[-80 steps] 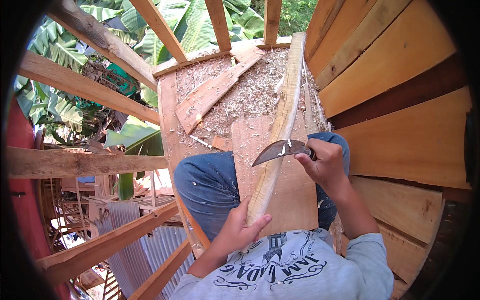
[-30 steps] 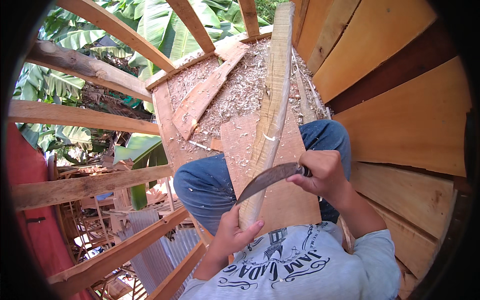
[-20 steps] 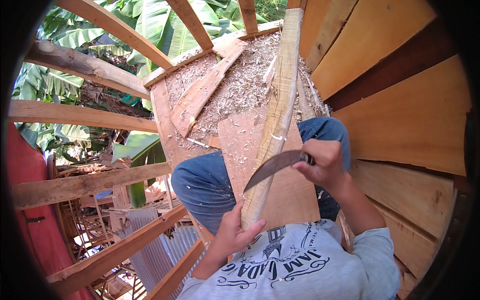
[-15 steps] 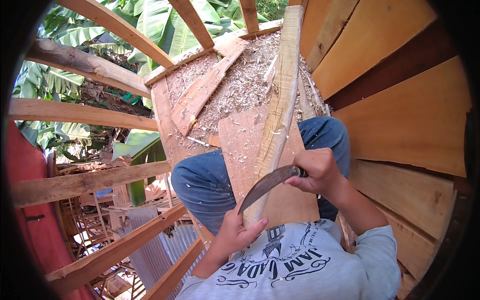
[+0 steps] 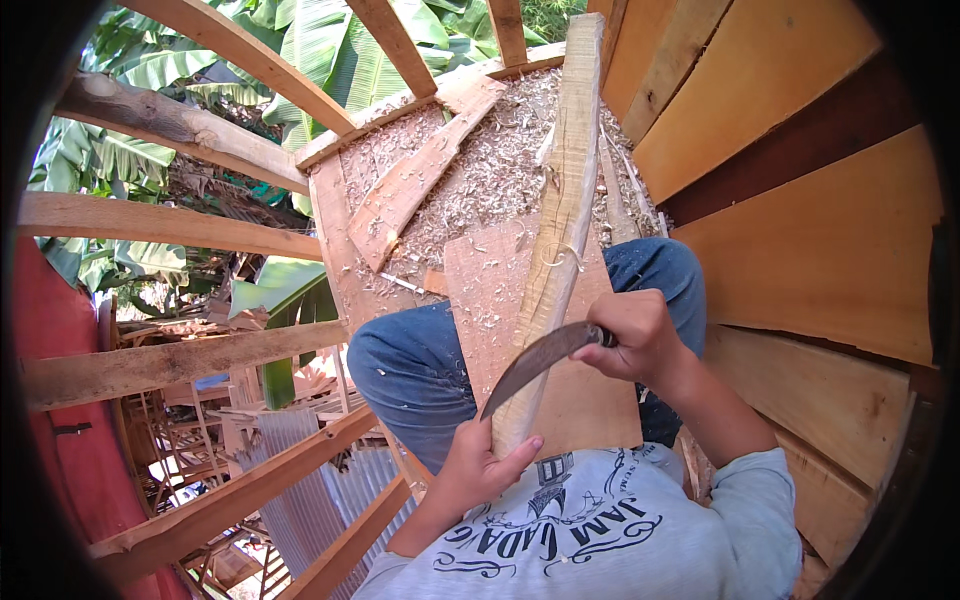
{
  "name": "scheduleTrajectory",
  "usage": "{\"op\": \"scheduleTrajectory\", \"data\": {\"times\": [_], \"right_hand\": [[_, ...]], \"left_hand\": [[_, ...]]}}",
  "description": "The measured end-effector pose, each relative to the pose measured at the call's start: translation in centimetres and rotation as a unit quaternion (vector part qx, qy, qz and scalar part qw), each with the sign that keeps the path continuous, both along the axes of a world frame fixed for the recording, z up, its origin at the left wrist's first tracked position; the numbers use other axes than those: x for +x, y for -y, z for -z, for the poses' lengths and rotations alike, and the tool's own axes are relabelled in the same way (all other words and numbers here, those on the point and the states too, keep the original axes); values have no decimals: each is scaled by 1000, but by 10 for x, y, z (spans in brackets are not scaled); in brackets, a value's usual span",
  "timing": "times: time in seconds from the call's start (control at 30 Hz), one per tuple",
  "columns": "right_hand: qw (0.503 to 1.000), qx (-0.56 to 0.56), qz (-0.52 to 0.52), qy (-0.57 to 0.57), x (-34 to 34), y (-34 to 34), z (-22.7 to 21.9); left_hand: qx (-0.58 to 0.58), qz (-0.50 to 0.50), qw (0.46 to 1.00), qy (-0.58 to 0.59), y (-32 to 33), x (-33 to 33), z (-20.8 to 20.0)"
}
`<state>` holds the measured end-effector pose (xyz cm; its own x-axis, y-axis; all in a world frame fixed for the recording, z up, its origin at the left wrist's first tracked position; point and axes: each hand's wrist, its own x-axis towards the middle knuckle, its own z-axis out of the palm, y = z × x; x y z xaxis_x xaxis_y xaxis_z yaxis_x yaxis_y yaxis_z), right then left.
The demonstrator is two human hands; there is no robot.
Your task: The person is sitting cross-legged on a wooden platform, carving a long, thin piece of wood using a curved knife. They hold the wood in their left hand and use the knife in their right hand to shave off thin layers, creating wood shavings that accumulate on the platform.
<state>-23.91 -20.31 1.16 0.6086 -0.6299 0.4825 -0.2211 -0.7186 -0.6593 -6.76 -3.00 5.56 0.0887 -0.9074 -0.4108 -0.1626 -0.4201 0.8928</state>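
A long, pale length of wood (image 5: 568, 170) with a roughly hewn face slants from my body up and away. Its near end is in my left hand (image 5: 478, 468), fingers wrapped round it and thumb along the side. My right hand (image 5: 640, 338) grips the dark handle of a large knife with a broad curved blade (image 5: 535, 362). The blade lies across the wood just above my left hand, its tip close to those fingers. Under the wood, a flat board (image 5: 485, 275) rests over my lap. A thin curled shaving (image 5: 562, 257) clings to the wood's edge.
Wood shavings (image 5: 480, 165) cover the floor ahead, where a loose offcut board (image 5: 420, 190) lies. Open wooden slats (image 5: 190, 360) stand at my left, with banana leaves (image 5: 345, 60) beyond. A plank wall (image 5: 800, 240) rises close on my right. My bent knees flank the board.
The view has shifted slightly, moving the scene a little to the right in the picture. Both hands keep their grips, and the knife stays across the wood with hardly any movement.
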Motion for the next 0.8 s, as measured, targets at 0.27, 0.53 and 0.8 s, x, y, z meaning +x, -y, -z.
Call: {"op": "scheduleTrajectory", "data": {"times": [0.27,0.53,0.8], "right_hand": [[1000,18,-10,-7,2,-3,-3],[998,-34,-49,-33,2,4,-5],[998,53,17,17,0,6,6]], "left_hand": [[7,-16,1000,-10,1,0,4],[4,-15,999,-34,-1,1,3],[31,-12,998,-48,0,-1,0]]}}
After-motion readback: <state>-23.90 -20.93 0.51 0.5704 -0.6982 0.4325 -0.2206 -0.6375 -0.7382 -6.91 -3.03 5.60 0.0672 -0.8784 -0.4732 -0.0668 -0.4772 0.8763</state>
